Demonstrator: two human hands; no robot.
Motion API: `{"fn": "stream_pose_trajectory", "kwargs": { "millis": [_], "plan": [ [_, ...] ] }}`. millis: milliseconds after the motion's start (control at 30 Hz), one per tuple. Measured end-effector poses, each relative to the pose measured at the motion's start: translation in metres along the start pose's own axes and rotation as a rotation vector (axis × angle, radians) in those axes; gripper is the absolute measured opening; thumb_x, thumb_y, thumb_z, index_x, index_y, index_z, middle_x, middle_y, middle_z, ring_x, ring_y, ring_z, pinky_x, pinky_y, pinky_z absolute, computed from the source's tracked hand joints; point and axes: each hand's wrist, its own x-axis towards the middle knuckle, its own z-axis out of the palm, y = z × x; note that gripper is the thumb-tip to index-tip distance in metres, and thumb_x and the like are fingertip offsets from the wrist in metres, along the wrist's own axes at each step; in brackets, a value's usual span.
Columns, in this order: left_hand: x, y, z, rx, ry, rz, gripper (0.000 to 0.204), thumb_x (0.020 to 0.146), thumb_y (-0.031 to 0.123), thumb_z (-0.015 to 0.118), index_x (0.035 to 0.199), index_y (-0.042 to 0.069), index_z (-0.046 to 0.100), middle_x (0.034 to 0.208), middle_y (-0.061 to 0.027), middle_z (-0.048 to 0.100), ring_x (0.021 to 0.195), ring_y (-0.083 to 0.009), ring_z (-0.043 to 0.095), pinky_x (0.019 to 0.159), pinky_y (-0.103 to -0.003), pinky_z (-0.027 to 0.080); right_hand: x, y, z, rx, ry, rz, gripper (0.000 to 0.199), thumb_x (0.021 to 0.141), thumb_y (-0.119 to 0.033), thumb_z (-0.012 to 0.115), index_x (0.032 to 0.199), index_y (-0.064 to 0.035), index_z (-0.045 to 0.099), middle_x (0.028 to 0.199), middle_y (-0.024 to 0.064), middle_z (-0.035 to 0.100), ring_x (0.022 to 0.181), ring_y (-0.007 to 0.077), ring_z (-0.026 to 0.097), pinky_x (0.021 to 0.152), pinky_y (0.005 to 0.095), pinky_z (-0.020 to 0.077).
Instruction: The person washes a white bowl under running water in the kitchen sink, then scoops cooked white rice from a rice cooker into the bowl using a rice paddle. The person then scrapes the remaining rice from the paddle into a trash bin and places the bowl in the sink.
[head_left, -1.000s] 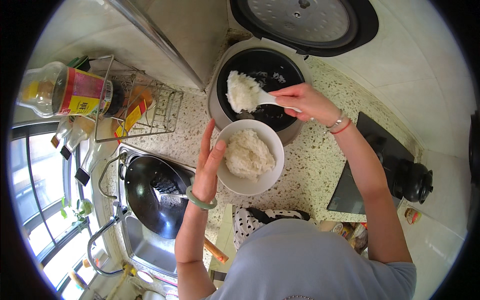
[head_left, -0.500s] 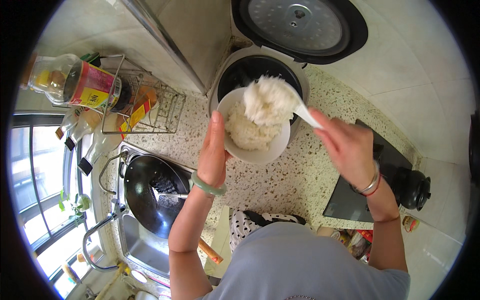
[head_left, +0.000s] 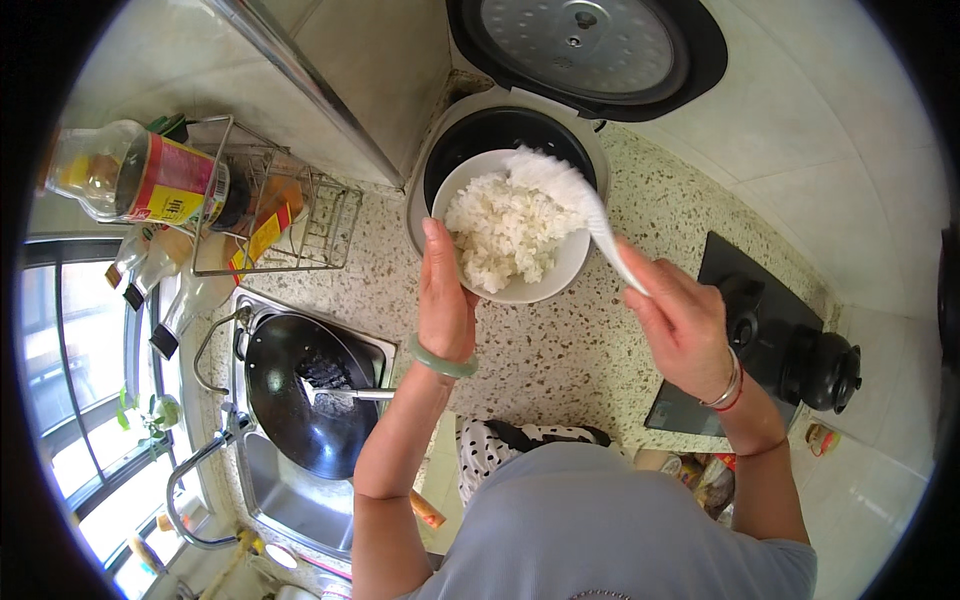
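A white bowl [head_left: 545, 288] is held by my left hand [head_left: 445, 300], thumb along its rim and the other fingers mostly hidden beneath. Inside lies a heap of cooked white rice [head_left: 505, 228]. My right hand [head_left: 682, 325] grips the handle of a white rice paddle [head_left: 608, 240], whose blurred head is over the bowl's far right rim. Behind and partly under the bowl stands a rice cooker [head_left: 420, 205] with a dark inner pot [head_left: 470, 140]. Its lid [head_left: 590, 50] is raised.
To the left, a black wok [head_left: 300, 420] with a metal spatula [head_left: 350, 394] rests over the sink [head_left: 290, 500]. A wire rack [head_left: 325, 225] holds several bottles. On the right are a black stove [head_left: 730, 275] and a dark pot [head_left: 830, 370] on the speckled counter [head_left: 560, 370].
The clump of rice on the paddle has gone into the bowl, where the heap is larger. My right hand has moved down slightly, and the bowl has shifted a little upward.
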Motion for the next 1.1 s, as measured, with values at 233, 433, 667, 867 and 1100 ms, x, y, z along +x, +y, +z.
{"fn": "stream_pose_trajectory", "kwargs": {
  "millis": [233,433,667,867,1100],
  "plan": [
    [-0.001,-0.004,-0.003,0.053,-0.039,0.029,0.061,0.102,0.050,0.032,0.137,0.001,0.040,0.128,-0.0126,0.055,0.113,-0.0185,0.059,0.093,-0.031,0.051,-0.002,0.005,0.012,0.170,0.035,0.030,0.046,0.089,0.001,0.060,0.134,-0.0039,0.053,0.083,0.0147,0.064,0.059,0.0169,0.058,0.055,0.0275,0.0474],
    [0.000,-0.003,-0.012,0.083,-0.048,0.020,0.064,0.101,0.051,0.034,0.138,-0.001,0.036,0.131,-0.0148,0.052,0.118,-0.0208,0.056,0.099,-0.034,0.048,0.022,0.004,-0.008,0.637,-0.029,0.427,0.039,0.098,-0.008,0.049,0.137,-0.0038,0.050,0.071,-0.0012,0.057,0.051,0.0009,0.039,0.045,0.0169,0.0311],
    [-0.022,-0.005,-0.024,0.223,-0.134,-0.111,0.061,0.102,0.048,0.033,0.140,0.001,0.041,0.131,-0.0114,0.054,0.118,-0.0183,0.052,0.103,-0.030,0.040,0.080,0.065,0.023,-0.299,-0.029,-0.105,0.028,0.083,-0.013,0.063,0.109,-0.0035,0.065,0.075,0.0133,0.066,0.064,0.0295,0.064,0.052,0.0396,0.0489],
    [-0.042,-0.006,-0.026,0.352,-0.158,-0.062,0.065,0.100,0.038,0.048,0.151,0.006,0.023,0.135,-0.0100,0.049,0.121,-0.0148,0.046,0.103,-0.028,0.035,0.104,0.080,0.074,-0.782,-0.202,-0.113,0.013,0.081,-0.006,0.055,0.089,-0.0042,0.065,0.073,0.0126,0.065,0.064,0.0285,0.066,0.052,0.0385,0.0509],
    [-0.037,-0.004,-0.039,0.333,-0.238,-0.154,0.067,0.100,0.037,0.049,0.152,0.007,0.018,0.142,-0.0125,0.040,0.119,-0.0142,0.046,0.102,-0.028,0.036,0.124,0.081,0.096,-0.724,-0.384,-0.285,0.028,0.081,-0.008,0.055,0.105,-0.0120,0.068,0.080,0.0062,0.061,0.070,0.0233,0.065,0.055,0.0361,0.0499]
  ]
}}
